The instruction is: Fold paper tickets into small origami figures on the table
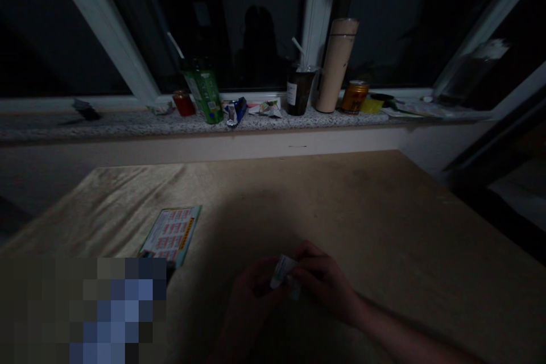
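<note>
Low over a tan wooden table [384,210], in dim light, both my hands meet on a small pale piece of paper or wrapper [284,274]. My left hand [249,304] pinches its left side with curled fingers. My right hand [326,284] grips its right side, fingers closed around it. What the small item is cannot be made out in the dark.
A printed card [173,233] with red squares lies on the table to the left. The stone window sill [106,122] carries a green carton [203,94], a red can [183,103], a dark cup with straw [298,88], a tall beige tumbler [336,65] and an orange can [354,96].
</note>
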`<state>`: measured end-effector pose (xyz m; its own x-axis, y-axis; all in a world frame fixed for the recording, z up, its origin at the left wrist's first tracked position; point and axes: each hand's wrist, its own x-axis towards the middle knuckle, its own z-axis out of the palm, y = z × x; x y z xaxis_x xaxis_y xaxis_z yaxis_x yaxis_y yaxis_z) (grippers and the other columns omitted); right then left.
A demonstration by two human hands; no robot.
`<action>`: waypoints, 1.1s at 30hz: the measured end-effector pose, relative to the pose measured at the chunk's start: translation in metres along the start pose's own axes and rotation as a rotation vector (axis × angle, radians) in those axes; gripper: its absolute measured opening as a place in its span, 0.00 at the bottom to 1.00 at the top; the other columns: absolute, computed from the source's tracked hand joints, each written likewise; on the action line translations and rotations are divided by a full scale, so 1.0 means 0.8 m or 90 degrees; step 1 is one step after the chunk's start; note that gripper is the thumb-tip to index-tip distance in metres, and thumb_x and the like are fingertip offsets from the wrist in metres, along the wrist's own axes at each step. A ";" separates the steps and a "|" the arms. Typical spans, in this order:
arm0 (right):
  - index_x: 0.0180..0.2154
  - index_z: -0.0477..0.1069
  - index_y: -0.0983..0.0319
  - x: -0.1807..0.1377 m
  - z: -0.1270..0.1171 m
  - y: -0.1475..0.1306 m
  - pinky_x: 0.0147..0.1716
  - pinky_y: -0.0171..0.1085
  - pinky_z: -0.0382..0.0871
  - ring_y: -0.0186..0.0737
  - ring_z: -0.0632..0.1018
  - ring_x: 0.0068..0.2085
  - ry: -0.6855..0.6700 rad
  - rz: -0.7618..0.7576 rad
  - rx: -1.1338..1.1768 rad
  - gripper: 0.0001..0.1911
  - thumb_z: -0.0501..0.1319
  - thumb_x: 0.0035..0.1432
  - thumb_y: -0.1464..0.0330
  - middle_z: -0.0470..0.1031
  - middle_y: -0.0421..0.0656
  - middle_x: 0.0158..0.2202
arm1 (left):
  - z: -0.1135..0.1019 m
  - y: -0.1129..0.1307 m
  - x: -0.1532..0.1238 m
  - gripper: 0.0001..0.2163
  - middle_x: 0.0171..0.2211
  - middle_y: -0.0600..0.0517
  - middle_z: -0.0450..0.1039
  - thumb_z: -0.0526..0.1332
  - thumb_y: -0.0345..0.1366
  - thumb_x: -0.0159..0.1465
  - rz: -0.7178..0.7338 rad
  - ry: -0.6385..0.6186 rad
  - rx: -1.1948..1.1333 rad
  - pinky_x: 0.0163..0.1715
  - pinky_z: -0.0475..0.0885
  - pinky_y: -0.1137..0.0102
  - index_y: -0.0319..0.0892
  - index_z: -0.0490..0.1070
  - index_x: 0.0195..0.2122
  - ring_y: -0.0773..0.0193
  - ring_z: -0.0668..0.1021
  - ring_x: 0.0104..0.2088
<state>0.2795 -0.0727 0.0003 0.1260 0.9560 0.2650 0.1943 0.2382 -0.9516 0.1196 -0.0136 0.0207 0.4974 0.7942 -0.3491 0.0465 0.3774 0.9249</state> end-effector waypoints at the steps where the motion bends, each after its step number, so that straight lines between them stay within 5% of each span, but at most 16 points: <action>1: 0.28 0.77 0.62 0.000 0.000 0.000 0.30 0.34 0.67 0.36 0.72 0.33 0.000 0.000 -0.004 0.18 0.58 0.60 0.57 0.69 0.44 0.32 | 0.000 0.000 0.000 0.18 0.32 0.50 0.80 0.70 0.33 0.44 0.004 0.002 -0.002 0.34 0.73 0.69 0.41 0.75 0.38 0.56 0.80 0.34; 10: 0.25 0.73 0.62 -0.001 0.003 0.004 0.25 0.33 0.66 0.34 0.73 0.28 0.026 0.009 -0.005 0.15 0.60 0.58 0.60 0.71 0.42 0.27 | -0.004 -0.002 0.000 0.10 0.29 0.51 0.80 0.65 0.36 0.51 0.008 -0.010 0.098 0.32 0.73 0.71 0.41 0.78 0.34 0.56 0.80 0.32; 16: 0.34 0.66 0.61 -0.003 0.008 0.004 0.24 0.31 0.64 0.32 0.69 0.26 0.075 0.126 0.027 0.17 0.64 0.52 0.55 0.67 0.38 0.27 | -0.002 0.003 -0.001 0.08 0.27 0.51 0.79 0.64 0.38 0.51 0.008 0.014 0.140 0.30 0.72 0.70 0.41 0.77 0.30 0.56 0.80 0.31; 23: 0.23 0.66 0.63 -0.002 0.004 0.008 0.21 0.31 0.55 0.30 0.62 0.23 -0.090 0.099 -0.088 0.22 0.52 0.62 0.56 0.60 0.36 0.20 | -0.002 0.000 0.003 0.08 0.27 0.51 0.79 0.65 0.39 0.50 0.007 0.035 0.134 0.30 0.72 0.70 0.40 0.77 0.29 0.56 0.80 0.31; 33: 0.22 0.65 0.63 -0.002 0.002 0.009 0.20 0.30 0.55 0.30 0.59 0.22 -0.070 0.104 -0.041 0.25 0.50 0.63 0.53 0.58 0.35 0.19 | -0.002 -0.001 0.001 0.10 0.29 0.52 0.79 0.65 0.39 0.51 0.024 -0.053 0.165 0.31 0.70 0.72 0.40 0.78 0.32 0.57 0.79 0.32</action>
<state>0.2788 -0.0721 -0.0074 0.0542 0.9948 0.0864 0.2418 0.0709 -0.9677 0.1185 -0.0123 0.0190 0.5726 0.7592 -0.3094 0.2407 0.2051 0.9487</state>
